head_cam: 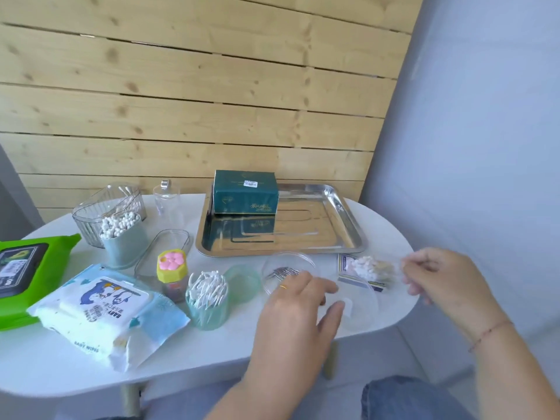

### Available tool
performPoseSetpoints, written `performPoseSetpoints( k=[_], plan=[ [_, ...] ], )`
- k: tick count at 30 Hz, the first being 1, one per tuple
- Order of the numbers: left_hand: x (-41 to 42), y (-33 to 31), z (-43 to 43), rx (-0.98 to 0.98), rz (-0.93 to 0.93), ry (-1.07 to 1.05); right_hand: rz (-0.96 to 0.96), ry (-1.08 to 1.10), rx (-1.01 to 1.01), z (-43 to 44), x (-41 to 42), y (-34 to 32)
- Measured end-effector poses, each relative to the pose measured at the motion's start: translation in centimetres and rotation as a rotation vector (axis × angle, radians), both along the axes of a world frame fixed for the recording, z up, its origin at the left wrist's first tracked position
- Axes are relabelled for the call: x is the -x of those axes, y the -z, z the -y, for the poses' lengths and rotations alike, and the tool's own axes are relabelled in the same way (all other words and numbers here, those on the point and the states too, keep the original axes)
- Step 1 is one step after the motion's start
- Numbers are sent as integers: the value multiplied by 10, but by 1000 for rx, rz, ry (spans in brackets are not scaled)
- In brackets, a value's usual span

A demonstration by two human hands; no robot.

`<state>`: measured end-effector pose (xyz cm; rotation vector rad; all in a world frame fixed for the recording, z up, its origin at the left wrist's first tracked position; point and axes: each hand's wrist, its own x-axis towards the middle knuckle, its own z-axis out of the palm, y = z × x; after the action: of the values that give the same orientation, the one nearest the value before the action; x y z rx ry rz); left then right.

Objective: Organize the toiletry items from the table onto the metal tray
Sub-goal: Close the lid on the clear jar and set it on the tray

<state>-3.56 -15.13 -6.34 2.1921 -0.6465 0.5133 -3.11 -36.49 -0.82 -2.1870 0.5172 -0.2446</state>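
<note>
Head view: task barely started.
Only the tissue box [245,195] is on the tray [315,228]; wipes [100,310] and swab cups [207,301] remain on the table [60,374]. Left hand [298,310] fingers spread; right hand [439,283] fingers curled, grip unclear.

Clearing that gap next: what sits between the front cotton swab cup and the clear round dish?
A round green lid lies flat on the table between the cup and the dish, as the head view shows.
</note>
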Motion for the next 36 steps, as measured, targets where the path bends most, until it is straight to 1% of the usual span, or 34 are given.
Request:
performPoseSetpoints(
  k=[1, 3, 5, 7, 10, 14, 16, 18, 21, 23, 24, 25, 27, 28, 29, 30, 32, 33, 34, 36],
  plan=[
    [3, 5, 10, -48, -25, 18, -139, -4, 15, 5, 3, 11],
    [5, 22, 28, -249, 4, 30, -343, -62, 22, 8, 2, 32],
    [3, 37, 42, -481, 39, 1, -428, -87, 3, 7, -4, 50],
    [0, 49, 51, -581, 27, -12, -455, -87, 7, 5, -12, 62],
    [-4, 58, 58, -624, -15, -13, -451, -71, 26, 6, -20, 73],
    [-5, 64, 63, -623, -36, 28, -445, -53, 35, 7, -22, 77],
    [-4, 64, 64, -614, 3, 48, -441, -60, 2, 6, -20, 77],
    [-2, 65, 65, -601, 79, 49, -416, -73, -80, 6, -16, 73],
    [6, 59, 66, -484, 180, 32, -324, -134, -223, 7, 0, 53],
    [13, 50, 63, -291, 231, 27, -214, -227, -364, 8, 13, 35],
    [18, 42, 61, -175, 220, 45, -162, -292, -480, 8, 17, 26],
    [22, 32, 57, -41, 167, 72, -120, -378, -629, 7, 19, 20],
    [28, 11, 46, 262, -71, 145, -75, -597, -929, -4, 18, 9],
    [30, 3, 41, 391, -192, 181, -82, -658, -1030, -12, 15, 6],
    [30, -3, 37, 489, -270, 190, -119, -666, -1098, -20, 10, 5],
    [30, -6, 32, 550, -305, 175, -165, -642, -1127, -28, 4, 4],
    [27, -10, 27, 615, -352, 143, -217, -616, -1102, -42, -9, 0],
    [25, -10, 25, 643, -385, 123, -233, -621, -1028, -48, -15, -3],
    [24, -9, 22, 675, -420, 91, -243, -633, -898, -57, -22, -8],
    [21, -4, 20, 727, -515, -21, -226, -643, -467, -72, -36, -13]
  ],
)
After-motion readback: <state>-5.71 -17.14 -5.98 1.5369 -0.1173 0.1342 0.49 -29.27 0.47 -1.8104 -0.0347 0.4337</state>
